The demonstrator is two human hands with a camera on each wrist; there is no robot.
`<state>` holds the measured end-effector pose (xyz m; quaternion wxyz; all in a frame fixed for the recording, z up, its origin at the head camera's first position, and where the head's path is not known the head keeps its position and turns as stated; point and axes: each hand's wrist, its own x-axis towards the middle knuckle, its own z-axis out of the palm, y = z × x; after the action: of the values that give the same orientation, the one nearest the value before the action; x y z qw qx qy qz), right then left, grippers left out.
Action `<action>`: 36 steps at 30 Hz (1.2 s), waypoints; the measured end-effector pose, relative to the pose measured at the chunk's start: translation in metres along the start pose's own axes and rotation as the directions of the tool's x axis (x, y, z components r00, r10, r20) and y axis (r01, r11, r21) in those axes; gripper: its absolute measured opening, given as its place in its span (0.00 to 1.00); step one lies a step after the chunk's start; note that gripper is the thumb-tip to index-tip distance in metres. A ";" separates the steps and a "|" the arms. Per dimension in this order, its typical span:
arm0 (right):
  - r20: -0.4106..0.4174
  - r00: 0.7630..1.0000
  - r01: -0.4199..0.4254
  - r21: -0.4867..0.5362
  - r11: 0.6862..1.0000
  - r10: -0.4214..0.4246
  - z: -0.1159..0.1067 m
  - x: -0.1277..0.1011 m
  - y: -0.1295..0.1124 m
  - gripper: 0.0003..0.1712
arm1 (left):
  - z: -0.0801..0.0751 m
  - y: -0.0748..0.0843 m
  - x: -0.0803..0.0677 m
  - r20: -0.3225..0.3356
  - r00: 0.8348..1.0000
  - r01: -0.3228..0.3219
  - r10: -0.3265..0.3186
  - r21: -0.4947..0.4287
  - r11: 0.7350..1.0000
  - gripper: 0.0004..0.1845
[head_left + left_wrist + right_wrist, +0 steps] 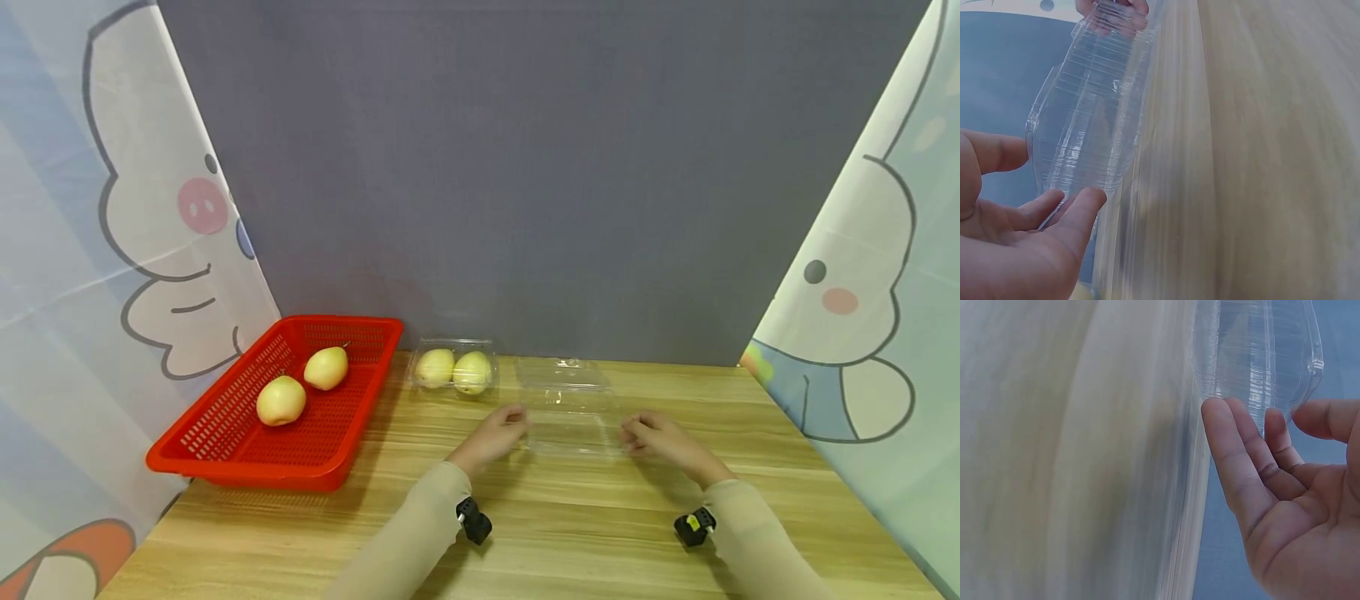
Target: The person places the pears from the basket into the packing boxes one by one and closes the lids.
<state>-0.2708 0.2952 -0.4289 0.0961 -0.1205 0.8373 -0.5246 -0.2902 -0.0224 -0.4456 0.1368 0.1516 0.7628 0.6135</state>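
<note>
Left hand point(492, 437) and right hand point(663, 440) pinch empty clamshell point(573, 429); at ten o'clock, packed clamshell point(454, 345); at nine, basket point(318, 437) with unpacked pears point(281, 402).

One wood-grained table point(570, 533) stood before me, bearing one red slotted basket point(255, 477) at left and, just right of it toward the back, one closed clear box point(454, 343). Whether one open clear box point(573, 427) touched the table, I could not tell.

The person wears long, pale cream cloth sleeves point(412, 533). A small black box point(474, 522) sits on the left wrist. Another small black box with a bright yellow patch point(693, 522) sits on the right. The left hand point(487, 440) and right hand point(663, 442) are bare.
</note>
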 end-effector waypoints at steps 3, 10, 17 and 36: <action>0.001 1.000 -0.001 -0.004 1.000 0.001 0.004 0.002 -0.002 0.22 | -0.004 -0.001 -0.001 -0.007 1.000 0.001 0.000 0.008 1.000 0.30; 0.002 1.000 -0.006 -0.012 1.000 0.006 0.011 0.006 -0.007 0.22 | -0.012 -0.005 -0.003 -0.014 1.000 0.005 -0.005 0.000 1.000 0.30; 0.012 1.000 -0.015 -0.015 1.000 0.015 0.015 0.010 -0.008 0.23 | -0.018 -0.007 -0.006 0.001 1.000 0.012 -0.012 -0.020 1.000 0.30; 0.053 0.998 0.022 -0.024 0.999 -0.021 0.020 0.016 -0.011 0.20 | -0.027 -0.009 -0.006 -0.014 1.000 0.022 -0.023 -0.040 0.999 0.30</action>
<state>-0.2796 0.2686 -0.4282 0.1111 -0.1445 0.8394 -0.5120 -0.2957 -0.0512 -0.4481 0.1413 0.1359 0.7529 0.6282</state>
